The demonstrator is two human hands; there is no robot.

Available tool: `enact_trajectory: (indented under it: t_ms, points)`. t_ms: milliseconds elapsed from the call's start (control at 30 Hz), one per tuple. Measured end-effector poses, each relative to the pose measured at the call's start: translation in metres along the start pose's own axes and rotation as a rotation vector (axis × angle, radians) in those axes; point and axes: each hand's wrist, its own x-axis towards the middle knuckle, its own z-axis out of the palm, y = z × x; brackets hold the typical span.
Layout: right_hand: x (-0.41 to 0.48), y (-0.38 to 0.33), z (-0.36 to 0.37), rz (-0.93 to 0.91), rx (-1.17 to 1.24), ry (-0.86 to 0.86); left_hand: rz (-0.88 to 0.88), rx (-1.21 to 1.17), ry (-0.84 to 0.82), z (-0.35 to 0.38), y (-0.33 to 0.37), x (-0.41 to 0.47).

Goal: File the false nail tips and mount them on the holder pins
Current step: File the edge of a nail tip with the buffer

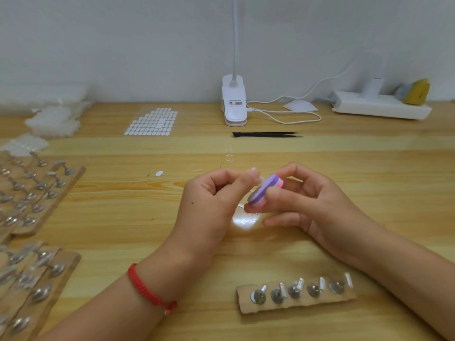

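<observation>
Purple-and-pink buffer block (266, 190) gripped between your right hand's (307, 205) thumb and fingers. Your left hand (216, 195) pinches a clear nail tip (261, 178) against it, both beyond the cardboard pin holder (302, 305).

A lamp (234, 104) stands at the back of the desk (110, 217), tweezers (267, 134) just before it. Left lie pin boards (37, 190), in front one pin strip (295, 302).

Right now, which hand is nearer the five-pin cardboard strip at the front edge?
Right. The right hand, gripping the file block, is straight beyond the strip; the left hand, pinching a clear nail tip, sits beyond it and further left.
</observation>
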Motion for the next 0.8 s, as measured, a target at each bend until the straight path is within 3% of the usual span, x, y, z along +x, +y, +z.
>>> enact_trajectory:
  t_ms: [100,233,367,500,667,800]
  points:
    - [0.0004,-0.0002,-0.0026,-0.028,0.091,0.076,-0.013,-0.009,0.013,-0.0004,0.0002,0.0008]
    - [-0.0001,0.0021,0.0002,-0.036,0.004,0.020,-0.015,-0.004,0.019,0.0000,0.0014,0.0003]
    - [0.0003,-0.0015,-0.0044,-0.081,0.119,0.141,-0.024,-0.004,0.016,-0.0002,0.0015,0.0009]
    - [-0.0017,0.0024,-0.0002,-0.057,-0.014,-0.004,-0.034,-0.012,0.019,-0.0009,0.0011,0.0019]
    - [0.0010,-0.0023,-0.0047,-0.060,0.145,0.123,-0.057,-0.012,0.027,-0.0008,0.0011,0.0016]
    - [-0.0006,0.0009,0.0011,-0.056,-0.013,0.005,-0.038,0.005,0.004,-0.0014,0.0015,0.0011]
